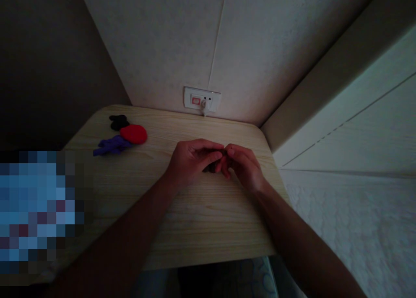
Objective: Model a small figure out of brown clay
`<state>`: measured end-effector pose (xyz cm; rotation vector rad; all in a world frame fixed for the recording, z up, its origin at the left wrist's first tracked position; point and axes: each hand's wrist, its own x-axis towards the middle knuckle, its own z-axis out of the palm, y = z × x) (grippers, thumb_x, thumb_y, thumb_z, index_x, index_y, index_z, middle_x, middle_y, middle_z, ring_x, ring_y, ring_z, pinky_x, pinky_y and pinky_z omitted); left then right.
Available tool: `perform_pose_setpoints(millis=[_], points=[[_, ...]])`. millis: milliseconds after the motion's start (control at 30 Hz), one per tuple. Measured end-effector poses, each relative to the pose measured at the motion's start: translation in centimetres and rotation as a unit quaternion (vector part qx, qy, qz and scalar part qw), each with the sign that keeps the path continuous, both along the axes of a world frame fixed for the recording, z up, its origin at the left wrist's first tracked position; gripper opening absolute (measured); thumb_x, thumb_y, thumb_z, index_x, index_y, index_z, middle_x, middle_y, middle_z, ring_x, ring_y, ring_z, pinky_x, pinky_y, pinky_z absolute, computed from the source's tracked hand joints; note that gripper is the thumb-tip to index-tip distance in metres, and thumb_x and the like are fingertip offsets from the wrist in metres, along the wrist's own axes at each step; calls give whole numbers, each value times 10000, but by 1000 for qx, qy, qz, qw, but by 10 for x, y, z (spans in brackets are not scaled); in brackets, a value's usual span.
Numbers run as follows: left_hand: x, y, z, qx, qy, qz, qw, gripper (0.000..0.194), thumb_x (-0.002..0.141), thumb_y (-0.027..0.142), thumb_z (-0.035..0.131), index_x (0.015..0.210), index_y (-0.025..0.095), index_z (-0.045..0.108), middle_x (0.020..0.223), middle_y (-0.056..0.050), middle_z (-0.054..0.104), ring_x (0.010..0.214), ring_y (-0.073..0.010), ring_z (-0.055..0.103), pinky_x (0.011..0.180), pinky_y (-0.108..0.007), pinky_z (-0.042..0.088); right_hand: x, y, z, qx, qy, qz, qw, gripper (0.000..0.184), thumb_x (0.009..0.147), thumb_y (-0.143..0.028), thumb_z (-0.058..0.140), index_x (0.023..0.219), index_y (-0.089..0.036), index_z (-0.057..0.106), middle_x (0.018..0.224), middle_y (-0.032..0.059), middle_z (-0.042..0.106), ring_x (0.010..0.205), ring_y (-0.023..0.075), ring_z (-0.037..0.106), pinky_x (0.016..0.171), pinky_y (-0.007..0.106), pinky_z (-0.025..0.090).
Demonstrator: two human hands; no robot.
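Note:
My left hand (193, 159) and my right hand (245, 163) meet over the right half of the wooden table. Both have thumb and fingers pinched on a small dark brown piece of modelling clay (224, 152), largely covered by the fingertips. Beneath the fingers more of the dark brown stuff (211, 167) shows; whether it joins the pinched piece I cannot tell. Some fingers of my right hand curl under it. Away to the left lie a flattened red lump of clay (134, 134), a black lump (118, 122) and a knobbly purple lump (113, 145), touching or nearly touching each other.
The light wood table (182, 220) has rounded back corners and stands against a pale wall. A socket (190, 99) with a white plug (205, 106) and cord sits just above its back edge. A white panel rises at the right. A pixelated patch covers the lower left.

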<state>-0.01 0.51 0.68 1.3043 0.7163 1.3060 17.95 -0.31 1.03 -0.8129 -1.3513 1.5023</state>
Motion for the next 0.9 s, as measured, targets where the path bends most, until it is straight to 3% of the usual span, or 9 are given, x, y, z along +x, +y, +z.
perform_pose_setpoints(millis=[233, 333, 500, 700, 900], points=[[-4, 1, -4, 43, 58, 26, 997, 167, 783, 262, 878, 932, 188, 868, 894, -70, 822, 722, -177, 756, 662, -287, 629, -1, 1, -1, 6, -20, -7, 1000, 364, 920, -486, 771, 724, -186, 705, 636, 21, 723, 481, 111, 538, 459, 246, 395], [-3, -1, -3, 53, 81, 42, 994, 116, 811, 256, 842, 908, 196, 854, 876, -57, 814, 753, -176, 757, 697, -279, 629, -2, 3, -4, -2, -2, -6, 1000, 326, 910, -427, 776, 708, -178, 720, 624, 20, 716, 483, 106, 538, 454, 236, 385], [0, -3, -2, 55, 84, 45, 994, 96, 850, 251, 801, 915, 185, 826, 857, -44, 790, 651, -141, 710, 630, -259, 598, -4, 3, -8, -32, 36, -5, 999, 378, 927, -480, 754, 708, -177, 699, 604, 20, 700, 458, 111, 545, 421, 234, 385], [-2, -2, -3, 101, 79, 63, 990, 97, 838, 243, 835, 923, 203, 859, 928, -63, 797, 810, -171, 755, 714, -263, 619, -5, 1, -4, -46, 37, 2, 998, 391, 869, -521, 813, 738, -187, 657, 611, 3, 701, 416, 93, 509, 380, 219, 345], [-3, -2, -3, 93, 72, 59, 991, 100, 826, 237, 850, 920, 209, 867, 920, -67, 808, 813, -182, 767, 755, -287, 641, -6, 2, -3, -56, 46, 11, 997, 411, 893, -548, 753, 739, -176, 670, 603, 32, 723, 396, 112, 537, 367, 232, 365]])
